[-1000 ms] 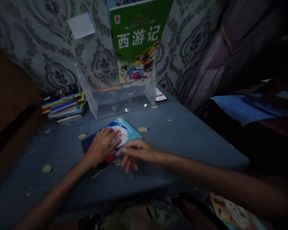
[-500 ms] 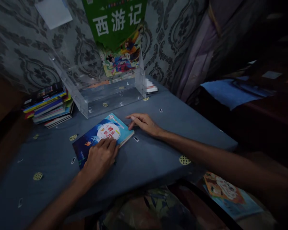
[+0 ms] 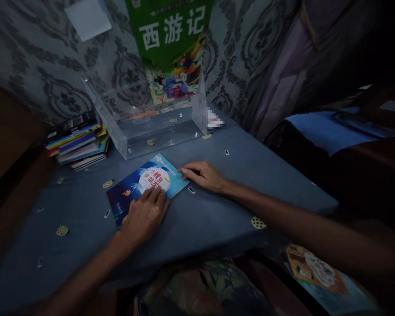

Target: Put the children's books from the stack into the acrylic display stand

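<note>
Head view: a thin blue children's book (image 3: 145,186) lies flat and closed on the table (image 3: 217,219), which is covered in a blue-grey cloth dotted with small round yellow motifs, and the book sits turned at an angle just in front of a clear acrylic book stand (image 3: 151,127). The left hand (image 3: 145,216) rests palm down on the near edge of the cover, fingers spread flat and loose, pressing the book rather than gripping it. The right hand (image 3: 202,175) lies flat on the cloth just beside the book's right corner, open, with its fingertips touching that edge. Inside the stand a green picture book (image 3: 171,48) with large white Chinese characters stands upright, leaning back toward the grey damask-patterned wall (image 3: 36,74). A stack of books (image 3: 77,140) lies flat to the left of the stand, near the wall. A white card (image 3: 83,17) is fixed to the wall above the stand. Low on the right, below the table's edge, another illustrated book (image 3: 316,272) lies in the dark, well apart from both hands.
</note>
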`<act>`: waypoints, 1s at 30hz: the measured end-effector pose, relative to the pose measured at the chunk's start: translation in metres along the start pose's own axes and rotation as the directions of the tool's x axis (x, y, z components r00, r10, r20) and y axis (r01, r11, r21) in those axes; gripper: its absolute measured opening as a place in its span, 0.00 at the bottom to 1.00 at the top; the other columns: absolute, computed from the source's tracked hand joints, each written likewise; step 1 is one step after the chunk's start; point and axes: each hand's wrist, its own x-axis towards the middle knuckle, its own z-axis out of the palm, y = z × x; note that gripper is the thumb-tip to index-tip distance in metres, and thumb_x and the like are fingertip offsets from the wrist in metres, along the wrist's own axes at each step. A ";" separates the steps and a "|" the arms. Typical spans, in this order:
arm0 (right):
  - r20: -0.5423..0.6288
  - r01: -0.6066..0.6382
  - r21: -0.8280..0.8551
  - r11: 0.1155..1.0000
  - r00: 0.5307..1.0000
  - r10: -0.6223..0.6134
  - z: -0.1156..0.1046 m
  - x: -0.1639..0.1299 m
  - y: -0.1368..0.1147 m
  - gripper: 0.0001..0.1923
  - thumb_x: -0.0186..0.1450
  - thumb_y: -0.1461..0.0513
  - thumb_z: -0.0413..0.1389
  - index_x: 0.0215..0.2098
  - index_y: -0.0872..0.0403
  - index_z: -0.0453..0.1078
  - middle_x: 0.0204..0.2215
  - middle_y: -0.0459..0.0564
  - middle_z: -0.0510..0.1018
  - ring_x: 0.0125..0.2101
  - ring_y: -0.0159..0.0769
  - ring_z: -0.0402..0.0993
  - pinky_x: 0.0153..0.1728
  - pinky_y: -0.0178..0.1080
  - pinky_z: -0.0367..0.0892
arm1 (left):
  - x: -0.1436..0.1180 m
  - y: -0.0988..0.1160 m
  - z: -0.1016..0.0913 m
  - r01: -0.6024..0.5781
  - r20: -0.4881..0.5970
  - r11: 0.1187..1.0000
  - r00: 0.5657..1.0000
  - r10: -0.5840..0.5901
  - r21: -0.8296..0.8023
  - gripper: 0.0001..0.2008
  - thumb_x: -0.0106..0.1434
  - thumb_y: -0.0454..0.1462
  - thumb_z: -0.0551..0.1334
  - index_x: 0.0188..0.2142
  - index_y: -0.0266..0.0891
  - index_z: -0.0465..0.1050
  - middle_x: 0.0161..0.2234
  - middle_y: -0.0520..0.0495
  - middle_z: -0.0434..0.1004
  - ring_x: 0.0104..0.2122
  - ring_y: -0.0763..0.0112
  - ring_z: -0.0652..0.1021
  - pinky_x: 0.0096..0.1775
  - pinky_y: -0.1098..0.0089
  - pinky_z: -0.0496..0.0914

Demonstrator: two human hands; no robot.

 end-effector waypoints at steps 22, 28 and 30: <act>0.040 0.102 -0.489 0.866 0.995 -0.095 0.039 0.000 -0.011 0.19 0.70 0.62 0.48 0.54 0.51 0.74 0.51 0.54 0.81 0.52 0.54 0.71 0.48 0.57 0.66 | -0.093 -0.077 0.004 -0.157 -0.090 0.957 0.986 0.139 -0.244 0.20 0.70 0.47 0.60 0.57 0.44 0.72 0.57 0.41 0.75 0.58 0.58 0.73 0.54 0.56 0.72; 0.071 0.129 -0.471 0.873 0.992 -0.108 0.058 -0.010 -0.042 0.17 0.70 0.63 0.49 0.52 0.53 0.75 0.49 0.55 0.82 0.54 0.54 0.68 0.52 0.59 0.62 | -0.087 -0.073 0.009 -0.241 -0.218 0.959 0.954 0.205 -0.149 0.14 0.72 0.42 0.57 0.52 0.43 0.76 0.50 0.45 0.81 0.50 0.63 0.79 0.46 0.63 0.76; 0.097 0.143 -0.420 0.896 0.989 -0.113 0.064 -0.012 -0.051 0.17 0.70 0.64 0.49 0.52 0.53 0.75 0.47 0.55 0.82 0.53 0.52 0.69 0.51 0.57 0.64 | -0.087 -0.072 0.006 -0.237 -0.218 0.960 0.955 0.202 -0.149 0.14 0.73 0.41 0.56 0.51 0.43 0.76 0.49 0.46 0.82 0.48 0.64 0.80 0.44 0.64 0.77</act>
